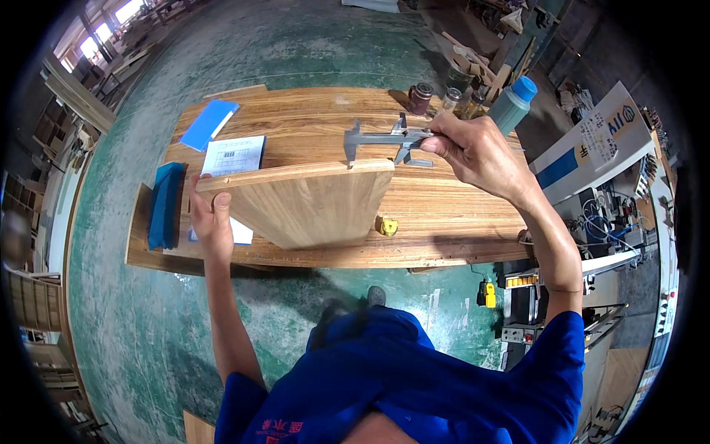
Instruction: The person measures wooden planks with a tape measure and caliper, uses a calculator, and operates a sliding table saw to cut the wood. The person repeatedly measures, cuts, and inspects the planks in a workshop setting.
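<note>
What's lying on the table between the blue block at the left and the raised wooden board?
In the head view, the left hand gripping the wooden board, and white paper beneath it, beside the blue block.

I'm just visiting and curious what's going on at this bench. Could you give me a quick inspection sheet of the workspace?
Surface: wooden bench, planked top, standing on a green floor.
Job's things: board held on edge; metal caliper at its top right corner.
Clutter: blue pad, blue sheet, printed paper, small yellow object, jars, teal bottle.
Grippers: left hand grips the board's left end; right hand holds the caliper.
Cables: some by the machine on the right, details unclear.
Surroundings: workshop with stacked timber and a white sign.
</note>
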Demonstrator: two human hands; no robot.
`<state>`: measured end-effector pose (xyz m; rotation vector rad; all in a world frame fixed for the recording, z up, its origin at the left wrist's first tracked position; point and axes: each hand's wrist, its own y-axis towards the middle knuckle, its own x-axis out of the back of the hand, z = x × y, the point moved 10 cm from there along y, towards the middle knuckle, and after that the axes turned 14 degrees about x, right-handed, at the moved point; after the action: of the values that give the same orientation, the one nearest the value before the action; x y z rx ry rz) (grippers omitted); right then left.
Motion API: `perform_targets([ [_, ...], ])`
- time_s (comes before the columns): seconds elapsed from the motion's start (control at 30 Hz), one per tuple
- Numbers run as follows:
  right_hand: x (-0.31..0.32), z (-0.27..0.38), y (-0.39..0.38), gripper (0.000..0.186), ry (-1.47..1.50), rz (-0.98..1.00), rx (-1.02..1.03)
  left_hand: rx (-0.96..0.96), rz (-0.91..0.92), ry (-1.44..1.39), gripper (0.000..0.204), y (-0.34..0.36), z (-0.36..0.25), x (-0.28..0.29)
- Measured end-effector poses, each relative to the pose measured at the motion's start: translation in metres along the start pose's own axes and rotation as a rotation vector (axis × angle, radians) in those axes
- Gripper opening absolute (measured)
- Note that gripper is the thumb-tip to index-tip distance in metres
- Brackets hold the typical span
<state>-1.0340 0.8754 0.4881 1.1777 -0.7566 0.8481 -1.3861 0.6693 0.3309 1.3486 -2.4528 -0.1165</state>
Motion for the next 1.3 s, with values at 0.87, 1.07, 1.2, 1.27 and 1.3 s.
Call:
perform_targets([
  [0.87,0.0,0.005,-0.002,0.024,-0.025,0.059,0.076,-0.044,0.048,-0.093,0.09,0.003,0.011,0.0],
  [1.07,0.039,-0.001,0.002,0.032,0.068,-0.262,-0.09,-0.035,0.01,-0.298,0.058,-0.005,0.014,0.009],
  [1.2,0.041,0.034,0.034,0.032,-0.039,-0.335,-0.016,-0.088,0.027,0.059,0.062,-0.011,-0.023,-0.003],
  [1.27,0.002,0.055,0.063,0.036,0.022,-0.314,0.107,-0.052,0.111,-0.236,0.062,-0.004,-0.008,-0.003],
  [1.3,-0.016,0.066,0.079,0.034,0.081,-0.256,0.08,-0.068,0.091,-0.341,0.063,-0.003,-0.005,0.001],
])
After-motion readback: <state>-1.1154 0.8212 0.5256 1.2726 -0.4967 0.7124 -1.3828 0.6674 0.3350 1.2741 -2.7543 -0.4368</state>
